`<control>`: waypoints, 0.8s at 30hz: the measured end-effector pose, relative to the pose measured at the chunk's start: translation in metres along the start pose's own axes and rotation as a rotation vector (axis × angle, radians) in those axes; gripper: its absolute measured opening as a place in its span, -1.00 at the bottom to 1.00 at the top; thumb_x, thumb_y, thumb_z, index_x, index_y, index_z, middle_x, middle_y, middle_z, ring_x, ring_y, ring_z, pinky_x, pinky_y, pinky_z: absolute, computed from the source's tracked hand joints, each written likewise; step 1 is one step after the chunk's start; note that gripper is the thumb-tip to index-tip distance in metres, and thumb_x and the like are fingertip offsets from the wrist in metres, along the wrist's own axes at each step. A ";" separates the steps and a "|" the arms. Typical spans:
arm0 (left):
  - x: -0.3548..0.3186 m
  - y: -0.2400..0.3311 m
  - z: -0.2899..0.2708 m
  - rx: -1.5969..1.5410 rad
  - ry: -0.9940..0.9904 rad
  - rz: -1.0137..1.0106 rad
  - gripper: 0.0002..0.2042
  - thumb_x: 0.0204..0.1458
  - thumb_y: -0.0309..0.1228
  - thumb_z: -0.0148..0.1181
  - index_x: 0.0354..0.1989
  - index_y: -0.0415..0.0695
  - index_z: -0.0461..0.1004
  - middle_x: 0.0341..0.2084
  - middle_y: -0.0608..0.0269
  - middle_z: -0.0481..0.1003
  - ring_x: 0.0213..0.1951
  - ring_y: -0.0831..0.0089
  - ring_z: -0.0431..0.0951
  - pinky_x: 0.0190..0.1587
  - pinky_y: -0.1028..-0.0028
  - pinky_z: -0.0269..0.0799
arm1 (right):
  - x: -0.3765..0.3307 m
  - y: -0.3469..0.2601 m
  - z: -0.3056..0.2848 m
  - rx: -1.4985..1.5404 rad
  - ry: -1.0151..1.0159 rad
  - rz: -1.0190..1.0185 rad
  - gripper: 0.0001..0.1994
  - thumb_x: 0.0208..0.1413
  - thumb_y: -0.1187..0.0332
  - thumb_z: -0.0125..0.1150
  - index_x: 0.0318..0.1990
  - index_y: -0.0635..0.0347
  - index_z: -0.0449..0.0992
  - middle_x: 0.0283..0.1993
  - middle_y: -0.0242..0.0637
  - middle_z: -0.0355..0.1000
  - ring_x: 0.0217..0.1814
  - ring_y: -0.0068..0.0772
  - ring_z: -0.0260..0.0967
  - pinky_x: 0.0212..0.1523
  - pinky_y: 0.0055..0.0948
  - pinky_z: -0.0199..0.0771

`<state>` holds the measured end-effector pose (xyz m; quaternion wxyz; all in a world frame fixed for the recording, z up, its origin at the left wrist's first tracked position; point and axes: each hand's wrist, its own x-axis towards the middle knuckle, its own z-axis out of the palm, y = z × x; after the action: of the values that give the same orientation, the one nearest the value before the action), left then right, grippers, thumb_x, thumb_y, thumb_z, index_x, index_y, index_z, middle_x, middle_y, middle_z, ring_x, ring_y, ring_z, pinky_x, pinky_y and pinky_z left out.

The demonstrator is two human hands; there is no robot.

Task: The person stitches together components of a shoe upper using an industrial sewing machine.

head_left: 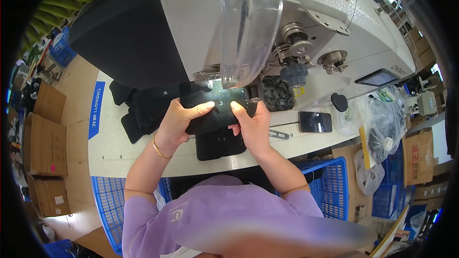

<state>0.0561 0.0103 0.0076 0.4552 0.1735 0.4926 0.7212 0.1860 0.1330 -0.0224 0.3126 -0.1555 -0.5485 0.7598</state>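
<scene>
**Both hands hold a black mesh piece under the sewing machine**

The person holds a black mesh piece [215, 107] with two hands, on the white table [143, 155] just in front of the sewing machine [306, 19]. The left hand [179, 119] grasps the piece at its 9 o'clock side: the thumb lies on top of the fabric and points to 3 o'clock, and the other fingers are curled under the edge. The right hand [251, 122] grasps the 3 o'clock side in the same way, thumb on top and pointing to 9 o'clock. So the fabric sits between the two thumbs and is stretched flat between them. Its far edge, at 12 o'clock, reaches under the clear plastic guard [248, 24] of the machine.

A second black piece [220, 143] lies on the table at 6 o'clock from the hands, partly covered by them. A pile of black fabric [138, 107] lies at 9 o'clock of the left hand. A phone [315, 122] lies at 3 o'clock, apart from the right hand. A blue basket [330, 186] stands lower, at 4 o'clock.
</scene>
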 end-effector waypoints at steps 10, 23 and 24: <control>0.008 0.001 -0.003 0.142 0.134 0.192 -0.84 -0.12 -0.61 0.28 -0.34 -0.37 0.51 -0.44 0.16 0.55 -0.44 0.49 0.57 -0.37 0.53 0.54 | 0.013 -0.004 0.007 0.032 -0.029 0.005 -0.80 0.08 0.51 0.07 -0.13 0.33 0.30 -0.48 -0.34 0.38 -0.70 -0.66 0.27 -0.65 -0.66 0.38; 0.026 0.011 -0.010 0.158 0.110 0.195 -0.78 -0.10 -0.68 0.14 -0.23 -0.28 0.49 -0.33 0.23 0.53 -0.30 0.50 0.54 -0.20 0.52 0.47 | 0.033 -0.002 0.009 -0.050 0.074 0.027 -0.79 -0.06 0.66 -0.04 -0.21 0.32 0.33 -0.53 -0.43 0.31 -0.63 -0.62 0.34 -0.64 -0.61 0.33; 0.025 0.012 -0.009 0.168 0.111 0.195 -0.78 -0.10 -0.68 0.15 -0.23 -0.28 0.49 -0.33 0.23 0.53 -0.30 0.50 0.54 -0.21 0.53 0.47 | 0.033 -0.002 0.009 -0.056 0.069 0.028 -0.77 -0.08 0.67 -0.05 -0.21 0.32 0.34 -0.54 -0.44 0.30 -0.63 -0.63 0.33 -0.64 -0.61 0.33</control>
<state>0.0310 0.0250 0.0096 0.3389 0.2180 0.5564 0.7267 0.1563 0.1480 -0.0143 0.3160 -0.1981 -0.5562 0.7426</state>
